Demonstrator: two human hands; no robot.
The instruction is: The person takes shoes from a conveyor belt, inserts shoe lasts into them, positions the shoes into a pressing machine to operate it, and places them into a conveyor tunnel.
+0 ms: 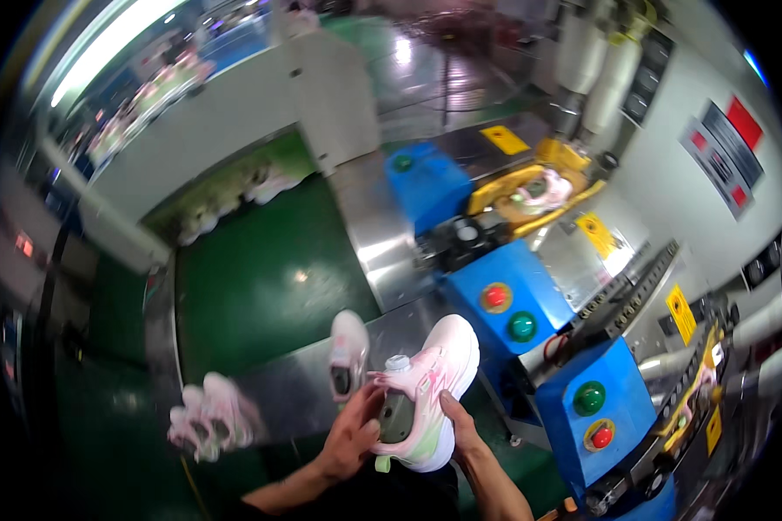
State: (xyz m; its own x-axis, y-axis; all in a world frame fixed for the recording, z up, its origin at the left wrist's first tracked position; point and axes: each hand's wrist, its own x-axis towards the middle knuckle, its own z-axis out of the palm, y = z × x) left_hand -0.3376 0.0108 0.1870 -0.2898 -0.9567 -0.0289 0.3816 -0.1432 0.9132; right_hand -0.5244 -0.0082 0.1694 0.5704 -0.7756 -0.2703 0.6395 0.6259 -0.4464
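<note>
A pink sneaker (434,373) with a thick white sole is held in front of me, its toe pointing up and to the right. A dark grey-green last (397,417) fills its opening, and a pale green loop hangs at the heel. My left hand (354,431) grips it at the collar beside the last. My right hand (462,424) holds the sole side, thumb up along the edge. Just left of it, another pink sneaker (348,347) with a last inside rests on the metal bench (300,369).
Several more pink sneakers (213,417) are grouped at the left end of the bench. To my right are blue control boxes (595,408) with red and green buttons. A press station (539,195) with yellow pads holds a sneaker; a rack of shoes (152,100) stands far left.
</note>
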